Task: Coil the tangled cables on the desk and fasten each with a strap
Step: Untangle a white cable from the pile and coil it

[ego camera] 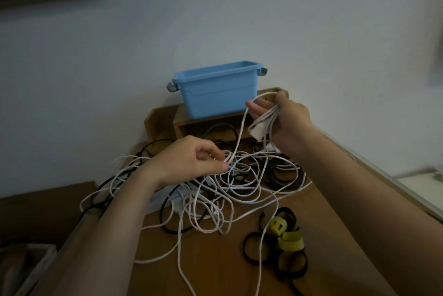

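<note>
Right hand held a bundle of white loops across my palm, thumb closed over them, at 1 o'clock, in front of the bin. Left hand pinched 1 white strand between thumb and forefinger near centre; the strand ran up to the right hand. The tangle of white and black cables lay on the desk under and just past my left hand. The straps, black plus 2 yellow, sat loose at 5 o'clock beside the tangle. The bin stood on a wood riser at 12.
</note>
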`<state>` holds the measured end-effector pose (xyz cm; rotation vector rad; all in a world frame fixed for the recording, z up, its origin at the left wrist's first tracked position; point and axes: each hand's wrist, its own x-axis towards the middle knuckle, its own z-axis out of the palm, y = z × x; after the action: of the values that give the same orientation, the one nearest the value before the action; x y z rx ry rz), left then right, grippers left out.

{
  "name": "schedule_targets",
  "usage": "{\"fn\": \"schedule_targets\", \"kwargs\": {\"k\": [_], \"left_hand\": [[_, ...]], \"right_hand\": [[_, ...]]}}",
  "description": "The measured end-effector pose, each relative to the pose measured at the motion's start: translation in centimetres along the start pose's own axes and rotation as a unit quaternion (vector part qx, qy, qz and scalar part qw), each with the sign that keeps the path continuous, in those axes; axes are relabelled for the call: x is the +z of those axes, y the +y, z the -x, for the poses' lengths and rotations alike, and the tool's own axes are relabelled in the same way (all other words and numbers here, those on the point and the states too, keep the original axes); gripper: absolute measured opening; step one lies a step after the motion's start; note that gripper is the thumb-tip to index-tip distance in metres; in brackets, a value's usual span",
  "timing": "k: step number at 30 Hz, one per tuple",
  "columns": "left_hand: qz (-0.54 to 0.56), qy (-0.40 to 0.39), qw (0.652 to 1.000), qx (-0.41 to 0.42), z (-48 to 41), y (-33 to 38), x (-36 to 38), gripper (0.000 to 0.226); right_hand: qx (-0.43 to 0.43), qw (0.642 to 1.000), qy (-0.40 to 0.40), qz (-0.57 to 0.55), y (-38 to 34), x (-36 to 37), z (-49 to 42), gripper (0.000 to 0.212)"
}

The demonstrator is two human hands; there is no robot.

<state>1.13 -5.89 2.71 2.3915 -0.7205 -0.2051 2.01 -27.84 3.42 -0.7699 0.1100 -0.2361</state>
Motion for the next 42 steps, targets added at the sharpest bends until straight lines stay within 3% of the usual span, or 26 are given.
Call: {"fn": "schedule_targets", "kwargs": {"k": [4,5,10,11,13,14,16,19,22,25,27,31,33,35,38,42], "left_hand": [[-0.058,0.038,0.997,0.027,-0.1,-0.1,0.1,0.004],[-0.069,0.059,0.995,0.031,-0.1,-0.1,0.1,0.007],[-0.109,0.073,0.99,0.044,-0.2,-0.4,0.3,0.021],[-0.118,0.064,0.99,0.051,-0.2,-0.3,0.4,0.022],[-0.133,0.045,0.988,0.07,-0.5,0.2,0.7,0.022],[-0.133,0.036,0.987,0.077,-0.5,0.4,0.8,0.022],[-0.129,0.026,0.988,0.085,-0.4,0.7,1.0,0.021],[-0.12,0.055,0.987,0.095,-0.1,1.0,0.9,0.016],[-0.105,0.156,0.977,0.105,-0.2,0.9,0.6,0.009],[-0.088,0.223,0.967,0.091,-0.2,0.4,0.3,0.011],[-0.074,0.222,0.97,0.068,-0.1,0.1,0.0,0.016],[0.011,0.185,0.982,0.029,0.0,-0.9,-0.8,0.018],[0.037,0.175,0.984,0.009,0.2,-1.6,-1.2,0.018],[0.066,0.174,0.982,-0.014,0.2,-2.3,-1.5,0.015],[0.121,0.212,0.968,-0.049,0.1,-3.3,-1.7,0.007],[0.054,0.244,0.965,-0.079,0.1,-4.4,-1.7,0.006]], "right_hand": [[0.046,0.995,0.083,-0.04,-1.5,-1.4,-1.0,0.023],[0.062,0.993,0.087,-0.052,-1.9,-1.7,-1.2,0.025],[0.074,0.989,0.015,-0.129,-2.7,-1.9,-1.8,0.036],[0.069,0.99,0.009,-0.119,-2.4,-1.6,-1.9,0.034],[0.003,0.999,0.01,0.048,-1.3,-1.0,-1.4,0.036],[-0.044,0.983,-0.018,0.175,-0.8,-0.7,-0.7,0.031],[-0.092,0.916,-0.123,0.37,0.2,-0.3,1.0,0.016],[-0.039,0.842,-0.25,0.477,0.5,-0.1,2.9,0.022],[-0.009,0.773,-0.313,0.553,1.2,-0.1,3.4,0.035],[-0.018,0.76,-0.335,0.557,2.1,0.1,3.2,0.039],[-0.027,0.761,-0.335,0.555,2.2,-0.1,2.7,0.037],[-0.074,0.722,-0.328,0.604,2.1,-0.9,1.7,0.03],[-0.082,0.737,-0.294,0.603,2.1,-1.2,1.2,0.031],[-0.051,0.8,-0.257,0.54,1.9,-1.5,0.8,0.033],[0.042,0.91,-0.206,0.358,1.2,-1.9,-0.4,0.047],[0.123,0.976,-0.13,0.122,0.1,-2.4,-1.8,0.055]]}}
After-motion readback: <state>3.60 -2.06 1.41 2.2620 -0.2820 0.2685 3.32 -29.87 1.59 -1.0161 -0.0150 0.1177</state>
